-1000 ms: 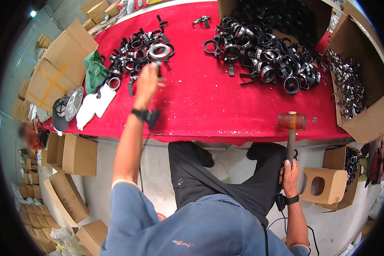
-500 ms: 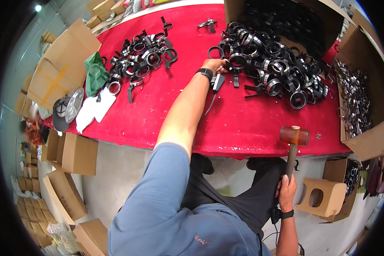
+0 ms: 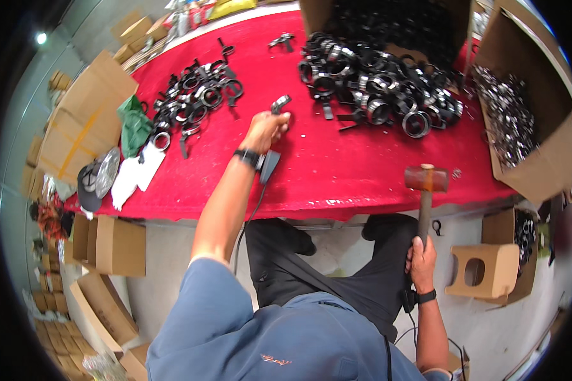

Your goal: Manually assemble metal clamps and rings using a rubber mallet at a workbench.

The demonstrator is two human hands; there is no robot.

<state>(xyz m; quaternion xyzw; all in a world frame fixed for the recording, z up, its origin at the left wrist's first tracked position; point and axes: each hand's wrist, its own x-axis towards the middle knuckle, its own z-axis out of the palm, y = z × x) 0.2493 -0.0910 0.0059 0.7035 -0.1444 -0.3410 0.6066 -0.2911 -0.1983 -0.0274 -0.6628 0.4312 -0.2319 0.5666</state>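
My left hand is over the middle of the red-covered table, its fingers closed on a black and silver ring clamp, partly hidden by the hand. Wrapped round the wooden handle of a mallet, my right hand is low in front of the table edge. The mallet head, brown and barrel-shaped, points up over the table's near right part. A large heap of black and silver ring clamps lies to the right of my left hand. On its left lies a smaller group of similar clamps.
An open carton of small shiny metal parts stands at the right, and another carton holds dark parts behind the heap. A green bag, a cap and white sheets lie at the left. Cardboard boxes stand on the floor.
My left hand has moved left, away from the edge of the large heap, with a ring clamp in its fingers. My right hand still holds the mallet. The whole view has shifted slightly.
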